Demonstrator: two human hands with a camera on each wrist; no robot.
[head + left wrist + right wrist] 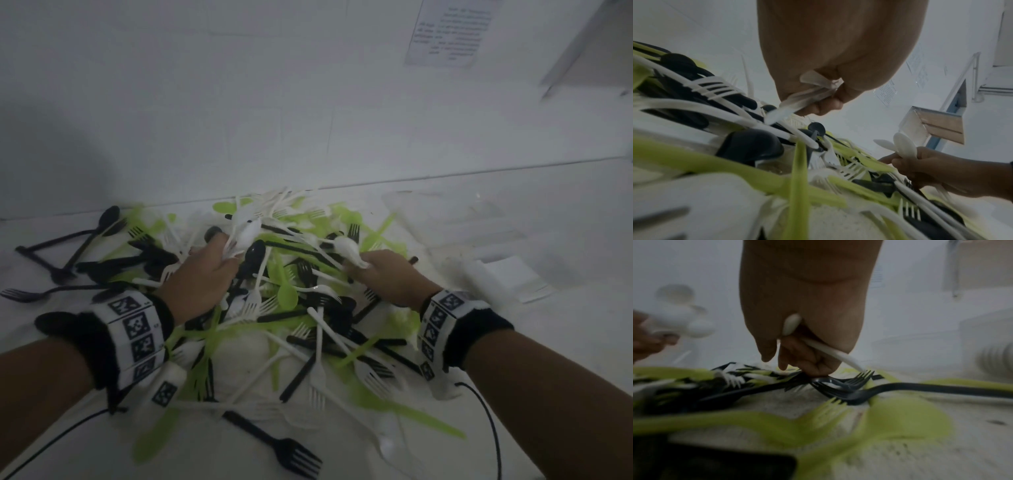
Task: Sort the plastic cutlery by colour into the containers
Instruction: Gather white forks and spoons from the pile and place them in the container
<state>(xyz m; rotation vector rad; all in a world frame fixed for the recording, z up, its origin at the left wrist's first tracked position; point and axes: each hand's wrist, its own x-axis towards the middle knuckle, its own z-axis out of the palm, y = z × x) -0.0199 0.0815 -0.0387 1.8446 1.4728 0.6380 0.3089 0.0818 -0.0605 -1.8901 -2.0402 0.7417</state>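
- Overhead, head view: a mixed cutlery pile (274,301) of white, black and lime-green forks, spoons and knives lies spread across the white worktop (513,342). The left hand (202,274) rests on the pile's left part, fingers curled round a bundle of white spoons (246,233). The right hand (387,274) sits on the pile's right part, gripping white spoons (349,251) whose bowls stick up. Clear containers (455,226) stand on the worktop to the right, just beside the pile.
- Left wrist view: the left hand (818,68) has fingers (826,105) closed over several white handles (807,97) above the pile. The right hand (931,170) shows low at right, holding white spoons (904,146).
- Right wrist view: the right hand (803,321) has fingers (807,358) wrapped round a white handle (830,352), knuckles touching black forks (849,386) lying over green pieces (900,418). Frame is blurred.
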